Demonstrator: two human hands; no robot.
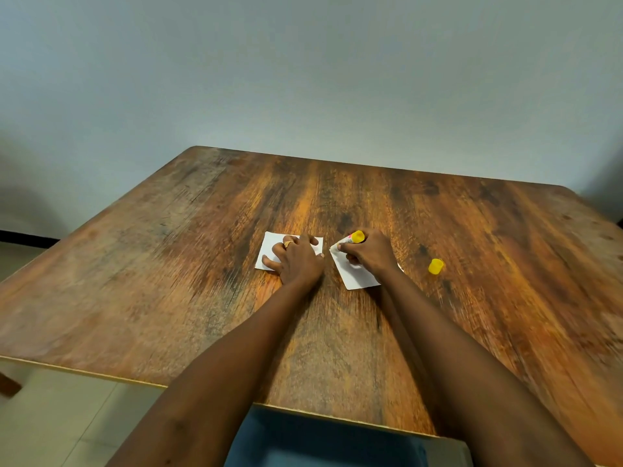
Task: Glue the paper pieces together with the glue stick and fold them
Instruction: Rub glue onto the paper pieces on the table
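Note:
Two white paper squares lie side by side in the middle of the wooden table (168, 264). My left hand (298, 261) rests flat on the left paper (269, 247), fingers spread, a ring on one finger. My right hand (369, 252) is closed around the glue stick (354, 237), whose yellow end sticks out at the top, and holds it over the far left corner of the right paper (357, 278). The glue stick's tip is hidden by my fingers. Its yellow cap (436, 266) lies on the table to the right.
The table's near edge (101, 374) runs across the lower part of the view, with blue clothing on my lap (320, 439) below it. A plain wall (303, 79) stands behind the table's far edge. Tiled floor (50, 416) shows at the left.

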